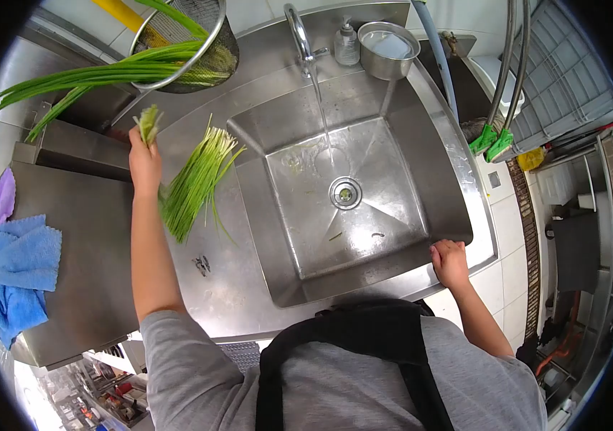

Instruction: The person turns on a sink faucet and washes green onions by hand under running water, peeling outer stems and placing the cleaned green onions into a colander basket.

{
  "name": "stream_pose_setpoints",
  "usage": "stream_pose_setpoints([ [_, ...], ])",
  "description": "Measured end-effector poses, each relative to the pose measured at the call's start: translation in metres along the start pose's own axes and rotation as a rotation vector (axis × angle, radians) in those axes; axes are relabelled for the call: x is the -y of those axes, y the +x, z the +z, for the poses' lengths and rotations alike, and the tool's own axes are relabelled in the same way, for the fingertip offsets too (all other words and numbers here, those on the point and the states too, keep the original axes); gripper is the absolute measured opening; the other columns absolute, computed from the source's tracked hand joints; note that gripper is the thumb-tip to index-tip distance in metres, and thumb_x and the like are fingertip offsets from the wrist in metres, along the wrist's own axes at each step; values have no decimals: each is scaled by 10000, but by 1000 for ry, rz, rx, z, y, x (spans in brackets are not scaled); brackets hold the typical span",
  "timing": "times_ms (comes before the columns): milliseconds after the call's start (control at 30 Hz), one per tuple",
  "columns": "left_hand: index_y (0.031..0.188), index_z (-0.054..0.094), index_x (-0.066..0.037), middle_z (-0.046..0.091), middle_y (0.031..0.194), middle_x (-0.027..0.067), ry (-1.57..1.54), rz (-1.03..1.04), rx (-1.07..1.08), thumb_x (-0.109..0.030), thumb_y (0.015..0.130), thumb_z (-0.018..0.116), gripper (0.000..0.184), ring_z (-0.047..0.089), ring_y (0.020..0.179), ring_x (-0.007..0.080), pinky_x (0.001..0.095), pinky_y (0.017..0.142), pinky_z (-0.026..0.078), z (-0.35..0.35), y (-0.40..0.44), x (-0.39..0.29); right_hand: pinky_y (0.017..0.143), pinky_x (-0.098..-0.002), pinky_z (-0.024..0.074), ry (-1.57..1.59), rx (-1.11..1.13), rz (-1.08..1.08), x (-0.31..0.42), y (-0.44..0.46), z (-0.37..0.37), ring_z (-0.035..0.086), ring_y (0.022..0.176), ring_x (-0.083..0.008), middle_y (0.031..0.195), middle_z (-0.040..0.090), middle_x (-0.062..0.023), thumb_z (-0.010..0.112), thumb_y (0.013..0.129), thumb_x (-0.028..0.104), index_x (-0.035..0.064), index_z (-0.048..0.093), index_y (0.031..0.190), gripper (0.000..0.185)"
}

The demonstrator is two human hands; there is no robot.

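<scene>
My left hand (145, 161) is closed around a small pale-green leafy piece (148, 123), held over the counter left of the sink. Just right of that arm lies a bunch of long green stalks (199, 179) on the steel counter, pale ends toward the back. Behind it, a mesh basket (224, 61) holds more long green stalks (98, 75) that hang out to the left. My right hand (450, 262) rests on the sink's front right rim, its fingers curled; whether anything is under them is hidden. Water runs from the faucet (299, 36) into the steel sink (342, 266).
Blue cloths (23, 258) and a purple cloth (1, 201) lie at the left. Behind the sink stand a soap bottle (347, 44) and a metal pot (389, 66). Hoses with green clips (489, 140) hang at the right. Dark scraps (201, 266) lie on the counter.
</scene>
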State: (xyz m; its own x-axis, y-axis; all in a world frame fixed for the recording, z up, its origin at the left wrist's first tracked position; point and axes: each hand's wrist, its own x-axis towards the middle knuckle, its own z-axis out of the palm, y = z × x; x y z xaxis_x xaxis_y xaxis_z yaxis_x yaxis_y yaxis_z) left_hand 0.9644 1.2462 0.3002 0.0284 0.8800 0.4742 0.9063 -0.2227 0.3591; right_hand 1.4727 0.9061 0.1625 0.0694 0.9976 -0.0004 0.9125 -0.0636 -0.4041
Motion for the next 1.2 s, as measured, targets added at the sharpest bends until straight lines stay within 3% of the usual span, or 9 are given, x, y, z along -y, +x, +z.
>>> stream_pose_setpoints([
  [133,1075,497,-114,607,878,202,182,368,334,-59,802,509,279,581,833,401,477,694,448,-2,-11,-62,774,-416,377,-82,152,41,2,16,7,570,846,-248,847,592,-80,558,821,175,80,609,824,108],
  [267,1081,451,-109,619,882,205,111,289,619,-180,836,545,272,597,825,399,485,689,461,44,-21,-162,822,-457,384,18,113,-145,51,105,-1,563,929,-283,970,574,-99,570,829,241,108,617,958,191],
  [433,1010,487,-39,613,872,196,-393,157,484,-380,902,509,357,611,753,344,403,657,466,154,-22,-209,747,-338,464,1183,28,68,114,266,45,590,837,-188,892,608,-90,485,911,421,42,530,1139,445],
  [500,1041,512,-41,613,838,102,-1096,-643,784,-464,917,448,446,589,712,231,339,666,462,166,-24,-223,748,-310,459,1668,336,219,133,297,47,571,802,-158,867,591,-61,450,922,450,58,510,1150,458],
  [700,1076,602,-44,559,869,51,-1093,-420,304,-233,960,394,305,541,823,178,300,755,436,192,-36,-230,761,-288,438,1927,275,224,171,310,23,543,833,-134,921,580,-39,462,933,394,65,515,1103,374],
  [900,959,650,8,577,863,103,-303,115,-224,-83,844,573,166,558,759,224,310,689,453,176,-38,-221,693,-266,453,1795,168,158,177,306,20,550,808,-119,892,584,-43,497,932,309,56,520,1081,295],
  [1033,963,651,-7,592,846,63,-770,-71,-87,-121,871,569,168,546,682,154,283,598,442,180,-34,-222,599,-252,460,1811,204,179,166,307,15,561,723,-113,851,602,-42,543,912,226,55,542,1047,218],
  [1100,1014,624,-28,598,842,22,-1374,-559,304,-137,894,553,178,516,636,92,251,534,412,163,-27,-225,528,-241,451,1755,257,197,160,306,10,556,652,-108,825,615,-36,580,885,156,52,568,1013,165],
  [1200,1071,587,-41,600,828,4,-1564,-580,457,-151,895,559,209,505,638,77,242,535,411,168,-18,-208,580,-240,465,1754,290,189,155,304,5,565,685,-105,865,636,-44,601,870,165,51,603,986,163],
])
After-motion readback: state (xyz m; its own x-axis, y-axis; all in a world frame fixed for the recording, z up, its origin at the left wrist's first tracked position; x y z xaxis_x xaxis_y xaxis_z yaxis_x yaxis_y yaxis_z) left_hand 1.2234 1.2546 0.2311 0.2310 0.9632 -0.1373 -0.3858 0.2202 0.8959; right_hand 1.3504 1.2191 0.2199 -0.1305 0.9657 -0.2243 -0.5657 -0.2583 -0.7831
